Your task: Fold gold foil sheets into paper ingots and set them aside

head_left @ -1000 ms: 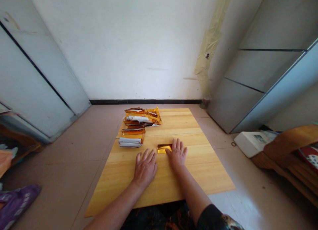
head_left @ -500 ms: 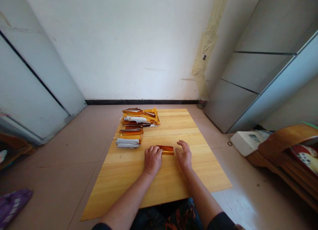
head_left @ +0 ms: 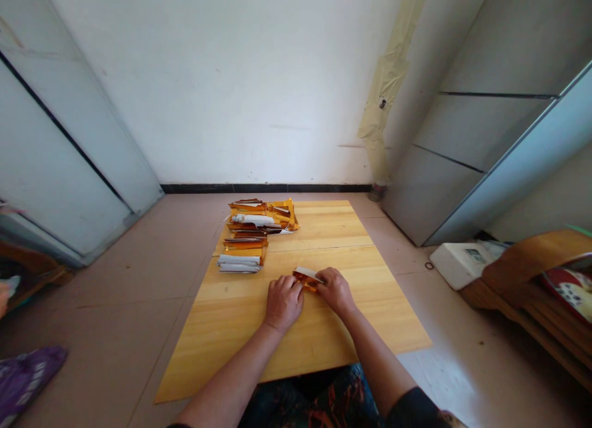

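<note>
Both hands sit close together near the middle of the bench (head_left: 333, 335), the left hand (head_left: 283, 303) and the right hand (head_left: 335, 291) curled down, their fingertips closing on either end of a folded strip of gold foil paper (head_left: 306, 279) - a small piece with a white edge showing along its far side, pinched between them rather than lying free. Beyond the left hand and a little to its left lies a loose pile of folded gold foil pieces (head_left: 263, 221), and at that pile's near end, closer to the left hand, sits a small bundle of white-faced strips (head_left: 239, 263). Well off past the right hand, on the floor, a white plastic box (head_left: 460, 266) stands against a wooden frame (head_left: 513, 280), and far beyond the left hand lies a purple slipper (head_left: 28, 372). The foil looks thin and springy, so the main risk sits at the fingertips: uneven pressure from either hand could crease it off line or tear its edge, and a slackened grip could let it spring open or slide on the smooth wood. A careless sweep of the left wrist could also catch the white-faced strips - and scatter the loose pile behind them.
</note>
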{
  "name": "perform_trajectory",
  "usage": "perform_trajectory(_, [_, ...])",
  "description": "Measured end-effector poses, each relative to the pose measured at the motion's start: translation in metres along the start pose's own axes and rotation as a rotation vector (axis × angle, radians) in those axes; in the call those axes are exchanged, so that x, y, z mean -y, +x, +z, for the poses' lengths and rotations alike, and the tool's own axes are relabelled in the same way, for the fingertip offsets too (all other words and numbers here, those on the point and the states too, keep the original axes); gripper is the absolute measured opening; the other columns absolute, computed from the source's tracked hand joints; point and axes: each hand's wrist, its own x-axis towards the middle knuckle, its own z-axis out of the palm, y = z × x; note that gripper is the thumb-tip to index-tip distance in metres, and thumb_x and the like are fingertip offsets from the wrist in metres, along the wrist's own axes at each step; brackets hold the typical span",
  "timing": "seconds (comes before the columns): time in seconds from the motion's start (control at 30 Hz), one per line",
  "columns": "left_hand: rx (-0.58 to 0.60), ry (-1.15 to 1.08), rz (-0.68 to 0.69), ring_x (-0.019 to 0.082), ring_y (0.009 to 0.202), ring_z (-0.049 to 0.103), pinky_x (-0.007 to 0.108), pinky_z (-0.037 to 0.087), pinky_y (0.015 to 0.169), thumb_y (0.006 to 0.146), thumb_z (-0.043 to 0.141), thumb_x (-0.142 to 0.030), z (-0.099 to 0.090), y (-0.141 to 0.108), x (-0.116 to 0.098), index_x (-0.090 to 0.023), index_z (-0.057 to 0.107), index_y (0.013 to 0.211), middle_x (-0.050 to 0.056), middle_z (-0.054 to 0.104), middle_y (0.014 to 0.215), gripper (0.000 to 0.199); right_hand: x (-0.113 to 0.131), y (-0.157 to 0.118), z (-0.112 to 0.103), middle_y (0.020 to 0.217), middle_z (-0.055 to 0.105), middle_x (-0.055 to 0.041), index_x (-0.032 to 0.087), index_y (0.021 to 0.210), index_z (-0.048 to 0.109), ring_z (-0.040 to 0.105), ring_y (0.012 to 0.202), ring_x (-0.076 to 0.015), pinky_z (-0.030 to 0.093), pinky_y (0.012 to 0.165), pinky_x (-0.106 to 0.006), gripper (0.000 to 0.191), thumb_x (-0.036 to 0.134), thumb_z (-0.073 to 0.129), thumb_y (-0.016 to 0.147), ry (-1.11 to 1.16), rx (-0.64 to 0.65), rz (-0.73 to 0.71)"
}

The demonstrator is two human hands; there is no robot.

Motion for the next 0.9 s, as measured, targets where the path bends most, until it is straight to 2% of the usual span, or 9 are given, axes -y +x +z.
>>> perform_trajectory(0.17, [-0.012, -0.027, 0.047, 0.022, 0.097, 0.053, 0.04, 0.036, 0.083, 0.081, 0.053, -0.019, -0.004, -0.011, 0.002, -0.021, 0.064, 0.097, 0.006, 0.063, 0.105, 0.02, 0.008, 0.012, -0.007, 0.072, 0.066, -0.0004, 0.021, 0.075, 0.065, 0.057, 0.069, -0.0129, 0.039, 0.062, -0.02, 0.015, 0.014, 0.052, 0.073, 0.026, 0.118, 0.196])
perform_trajectory(0.3, [-0.014, -0.034, 0.049, 0.023, 0.102, 0.052, 0.041, 0.037, 0.086, 0.08, 0.052, -0.018, -0.005, -0.015, 0.004, -0.021, 0.064, 0.098, 0.006, 0.062, 0.112, 0.022, 0.015, 0.017, -0.012, 0.066, 0.065, 0.0018, 0.021, 0.076, 0.065, 0.056, 0.062, -0.0112, 0.035, 0.056, -0.018, 0.014, 0.016, 0.052, 0.075, 0.061, 0.158, 0.258])
perform_trajectory(0.43, [-0.022, -0.023, 0.02, 0.024, 0.104, 0.051, 0.042, 0.038, 0.087, 0.079, 0.053, -0.018, -0.005, -0.015, 0.004, -0.023, 0.064, 0.1, 0.008, 0.06, 0.113, 0.024, 0.016, 0.017, -0.012, 0.067, 0.064, 0.0024, 0.021, 0.073, 0.062, 0.054, 0.061, -0.0106, 0.032, 0.054, -0.018, 0.009, 0.016, 0.056, 0.069, 0.053, 0.143, 0.263])
perform_trajectory(0.57, [-0.054, -0.043, -0.02, 0.024, 0.107, 0.05, 0.04, 0.039, 0.088, 0.077, 0.054, -0.015, -0.004, -0.016, 0.006, -0.023, 0.064, 0.097, 0.008, 0.057, 0.116, 0.024, 0.014, 0.016, -0.01, 0.06, 0.059, 0.0045, 0.021, 0.066, 0.057, 0.05, 0.056, -0.0105, 0.032, 0.052, -0.018, 0.007, 0.014, 0.055, 0.065, 0.142, 0.086, 0.241])
perform_trajectory(0.7, [-0.122, -0.124, -0.108, 0.022, 0.103, 0.052, 0.038, 0.04, 0.087, 0.077, 0.054, -0.015, -0.001, -0.016, 0.012, -0.023, 0.063, 0.096, 0.007, 0.06, 0.11, 0.023, 0.011, 0.016, -0.007, 0.055, 0.055, 0.0057, 0.021, 0.063, 0.053, 0.049, 0.054, -0.0108, 0.034, 0.051, -0.019, 0.005, 0.017, 0.053, 0.064, 0.233, 0.049, 0.221])
perform_trajectory(0.9, [-0.205, -0.257, -0.284, 0.02, 0.097, 0.055, 0.033, 0.043, 0.084, 0.075, 0.056, -0.014, 0.0, -0.005, 0.019, -0.02, 0.058, 0.097, 0.005, 0.062, 0.099, 0.023, 0.004, 0.014, 0.0, 0.061, 0.058, 0.0049, 0.021, 0.064, 0.053, 0.053, 0.058, -0.0116, 0.038, 0.054, -0.019, 0.007, 0.025, 0.058, 0.065, 0.32, 0.024, 0.174])
